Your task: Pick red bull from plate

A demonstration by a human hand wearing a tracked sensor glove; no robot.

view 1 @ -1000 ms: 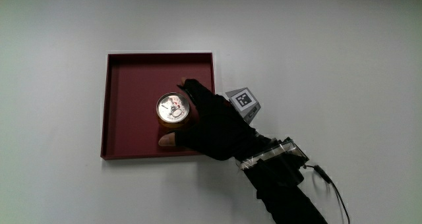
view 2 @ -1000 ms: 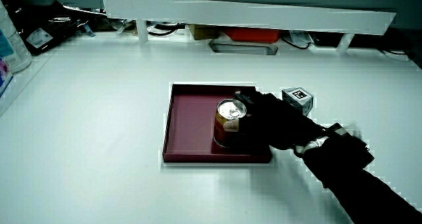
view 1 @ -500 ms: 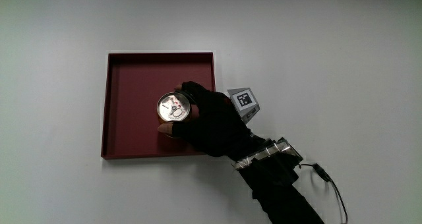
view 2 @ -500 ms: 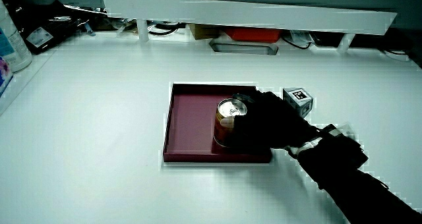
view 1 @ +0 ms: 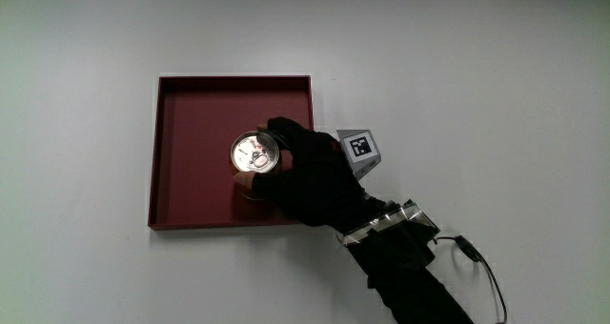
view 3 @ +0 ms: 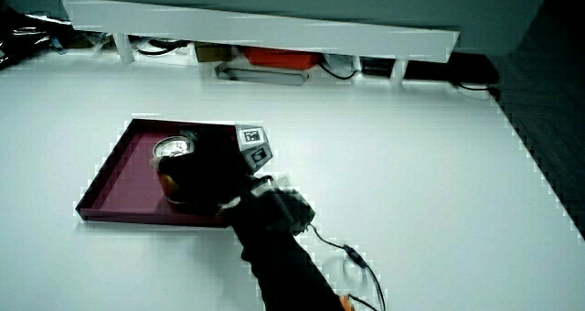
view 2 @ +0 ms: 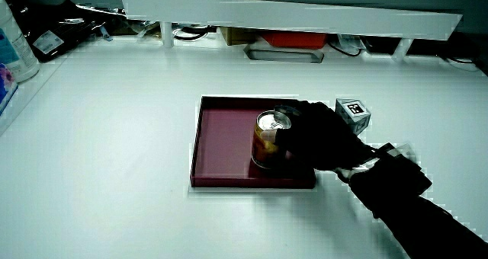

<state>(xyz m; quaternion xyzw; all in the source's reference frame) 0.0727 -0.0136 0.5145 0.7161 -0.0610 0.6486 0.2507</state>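
Observation:
A square dark red plate (view 1: 186,114) (view 2: 221,141) (view 3: 119,178) lies on the white table. The red bull can (view 1: 254,153) (view 2: 268,137) (view 3: 171,152) stands upright in it, silver lid up, near the plate's edge nearest the person. The gloved hand (view 1: 305,172) (view 2: 320,137) (view 3: 206,169) is wrapped around the can's side, thumb on the side nearer the person, fingers curled round it. A patterned cube (view 1: 360,147) (view 2: 354,112) (view 3: 254,144) sits on the hand's back. The can's lower body is mostly hidden by the glove.
A low white partition (view 2: 290,15) (view 3: 256,32) runs along the table's edge farthest from the person, with cables and boxes under it. A thin cable (view 1: 481,272) trails from the forearm (view 1: 405,267). A bottle (view 2: 14,49) stands at the table's corner.
The fingers have closed more tightly round the can. The can has shifted slightly toward the hand and seems a touch higher.

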